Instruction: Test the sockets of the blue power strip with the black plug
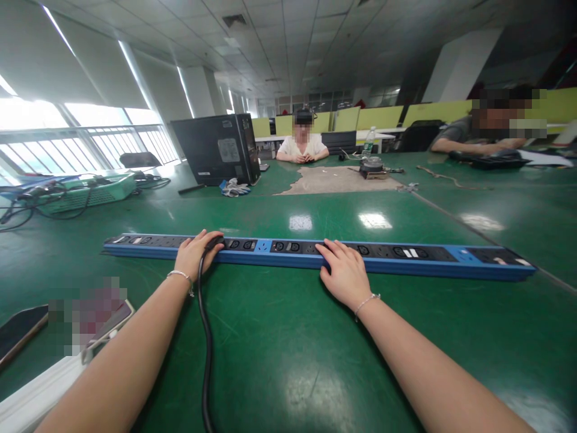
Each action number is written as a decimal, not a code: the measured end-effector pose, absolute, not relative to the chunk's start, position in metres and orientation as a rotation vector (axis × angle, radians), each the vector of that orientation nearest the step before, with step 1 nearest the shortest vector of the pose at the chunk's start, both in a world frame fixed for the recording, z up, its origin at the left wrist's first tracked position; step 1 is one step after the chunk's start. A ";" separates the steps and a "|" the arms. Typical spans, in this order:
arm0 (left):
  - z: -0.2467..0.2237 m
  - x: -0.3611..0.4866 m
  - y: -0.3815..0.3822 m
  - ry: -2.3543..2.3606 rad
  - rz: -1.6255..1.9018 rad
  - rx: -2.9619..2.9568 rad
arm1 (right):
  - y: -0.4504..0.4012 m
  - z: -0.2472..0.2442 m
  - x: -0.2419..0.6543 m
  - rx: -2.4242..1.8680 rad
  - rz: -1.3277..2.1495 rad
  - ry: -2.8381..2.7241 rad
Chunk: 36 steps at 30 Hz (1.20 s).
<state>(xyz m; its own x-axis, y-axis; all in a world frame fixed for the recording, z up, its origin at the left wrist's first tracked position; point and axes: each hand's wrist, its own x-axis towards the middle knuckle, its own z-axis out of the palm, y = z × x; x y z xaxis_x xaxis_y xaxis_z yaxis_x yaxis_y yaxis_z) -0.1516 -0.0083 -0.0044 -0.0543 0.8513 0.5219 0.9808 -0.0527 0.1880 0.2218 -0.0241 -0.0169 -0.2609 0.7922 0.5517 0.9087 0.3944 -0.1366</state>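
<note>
A long blue power strip (288, 261) with a row of black sockets lies crosswise on the green table (270, 337). My left hand (196, 255) is closed round a black plug (215, 242) at a socket left of the strip's middle; whether the plug is fully seated cannot be seen. From it a black cable (206, 343) runs down towards me. My right hand (345, 270) rests on the strip right of its middle, fingers spread over the top and nothing held.
Behind stand a black computer case (219, 149), gloves (235, 187), a green basket of cables (85, 191) and a bottle (369, 144). A phone-like object (22, 328) and white item (45, 391) lie front left. One person (303, 147) sits opposite, another (469, 135) at back right.
</note>
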 end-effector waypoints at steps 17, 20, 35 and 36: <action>0.000 -0.148 -0.011 -2.032 -0.807 -1.996 | -0.023 -0.018 0.223 -1.454 -0.289 -2.124; 0.000 -0.147 -0.011 -2.004 -0.861 -2.006 | -0.023 -0.017 0.223 -1.452 -0.287 -2.124; 0.017 -0.140 -0.018 -1.920 -1.495 -1.750 | -0.024 -0.016 0.222 -1.452 -0.270 -2.108; 0.018 -0.135 -0.019 -1.932 -1.472 -1.825 | -0.023 -0.016 0.222 -1.455 -0.272 -2.103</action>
<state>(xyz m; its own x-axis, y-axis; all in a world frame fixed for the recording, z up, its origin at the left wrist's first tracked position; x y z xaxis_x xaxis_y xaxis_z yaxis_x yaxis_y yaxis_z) -0.1348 -0.0187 0.0179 -0.2749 0.7116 0.6466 0.8122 -0.1880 0.5522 0.2219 -0.0234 -0.0160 -0.2526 0.7950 0.5515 0.9091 0.3901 -0.1460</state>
